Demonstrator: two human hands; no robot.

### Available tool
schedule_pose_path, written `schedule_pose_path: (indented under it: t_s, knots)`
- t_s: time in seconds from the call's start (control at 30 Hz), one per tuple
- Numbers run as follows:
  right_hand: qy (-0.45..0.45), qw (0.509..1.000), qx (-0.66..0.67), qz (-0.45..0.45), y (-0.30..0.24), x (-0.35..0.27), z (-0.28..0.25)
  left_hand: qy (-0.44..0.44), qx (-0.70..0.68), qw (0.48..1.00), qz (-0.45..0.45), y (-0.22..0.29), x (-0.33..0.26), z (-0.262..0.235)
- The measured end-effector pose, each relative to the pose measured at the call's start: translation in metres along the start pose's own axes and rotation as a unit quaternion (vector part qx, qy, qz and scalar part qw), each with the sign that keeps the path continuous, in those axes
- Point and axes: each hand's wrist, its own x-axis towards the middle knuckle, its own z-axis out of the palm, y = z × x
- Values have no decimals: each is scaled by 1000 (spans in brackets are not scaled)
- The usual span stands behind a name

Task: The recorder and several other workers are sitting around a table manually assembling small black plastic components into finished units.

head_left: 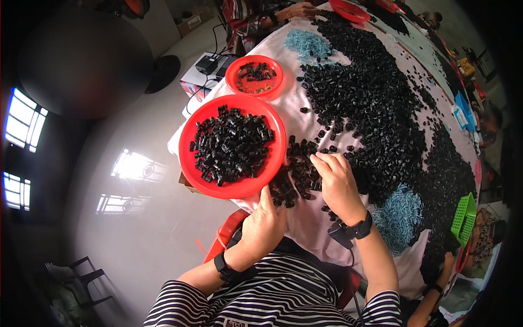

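Small black plastic parts (pixel 297 177) lie in a loose group on the white cloth between my hands. My left hand (pixel 261 226) is at the near table edge, one finger stretched up to the rim of a large red plate (pixel 188 139); its other fingers are partly hidden. Heaped on that plate are black plastic parts (pixel 231 144). Over the loose group, my right hand (pixel 342 188) has its fingers bent together, tips down at the parts. Whatever sits between those fingertips is too small to make out. Each wrist wears a black band.
A smaller red plate (pixel 234 76) with a few black parts stands behind the large one. A huge black heap (pixel 370 92) spreads to the right, beside blue piles (pixel 400 215) (pixel 308 44). Further right is a green basket (pixel 463 218). Other people's hands (pixel 297 11) are around the table.
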Motion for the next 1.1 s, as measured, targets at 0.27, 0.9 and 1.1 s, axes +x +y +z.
schedule_pose_path:
  t_s: [0.27,0.9,1.1]
  knots:
    - [-14,999,-22,-33,-3,2,6,-30,53,998,-10,-2,5,-4]
    - [65,998,10,11,20,35,29,-61,35,997,-26,-1,8,-9]
    - [87,996,12,20,27,45,51,-29,31,999,13,-4,6,-6]
